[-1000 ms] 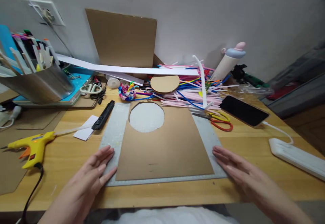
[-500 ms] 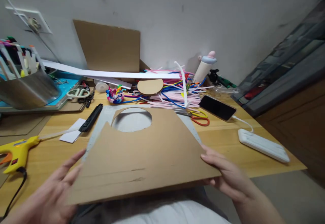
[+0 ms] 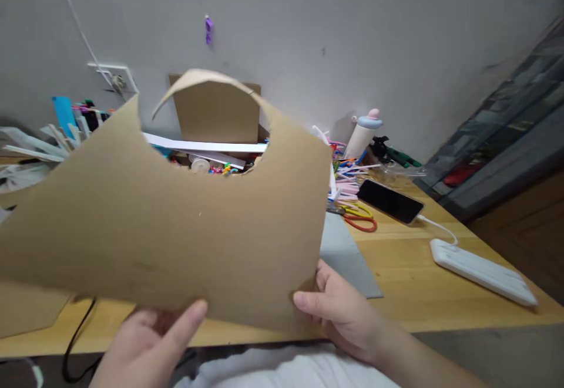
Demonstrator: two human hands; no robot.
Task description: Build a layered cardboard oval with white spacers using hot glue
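A large sheet of cardboard [image 3: 220, 229] is held up and tilted in front of me, with a round hole cut near its upper edge. The thin strip above the hole is broken through at its left end. My left hand [image 3: 154, 335] grips the bottom edge, thumb in front and fingers hidden behind. My right hand [image 3: 339, 311] pinches the lower right edge the same way. Under the sheet's right side a grey cutting mat [image 3: 348, 259] lies on the table. Through the hole I see a white strip [image 3: 207, 145] and part of a colourful pipe-cleaner piece [image 3: 224, 169].
Scissors [image 3: 361, 223] with red and yellow handles lie right of the sheet. A phone [image 3: 390, 201] is cabled to a white power strip or bank [image 3: 482, 272]. Behind are pipe cleaners [image 3: 348, 179], a bottle [image 3: 362, 135] and another cardboard piece [image 3: 215, 112] against the wall [image 3: 282, 36].
The cardboard sheet has been raised from low over the table and turned more upright. My left hand has moved right along its bottom edge. The view has shifted.
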